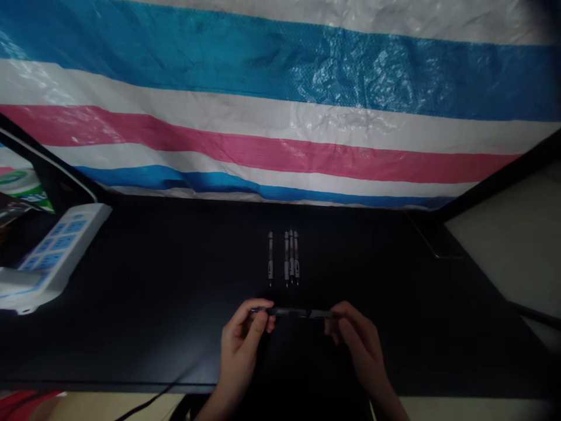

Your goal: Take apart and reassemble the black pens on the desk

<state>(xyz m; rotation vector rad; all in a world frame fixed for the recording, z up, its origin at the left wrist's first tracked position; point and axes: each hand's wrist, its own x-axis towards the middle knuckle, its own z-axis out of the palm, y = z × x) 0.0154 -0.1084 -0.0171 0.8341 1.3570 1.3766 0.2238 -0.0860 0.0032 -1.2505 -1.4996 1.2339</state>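
One pen (287, 313), held at both ends

Head view: The left hand (241, 336) pinches the pen's 9 o'clock end, the right hand (362, 339) its 3 o'clock end, a grip that likely steadies it and leaves its middle uncovered. At 12 o'clock, four more pens (270, 254) lie on the black table (153, 304), one beside a close trio (291, 252), seemingly aligned within easy reach.
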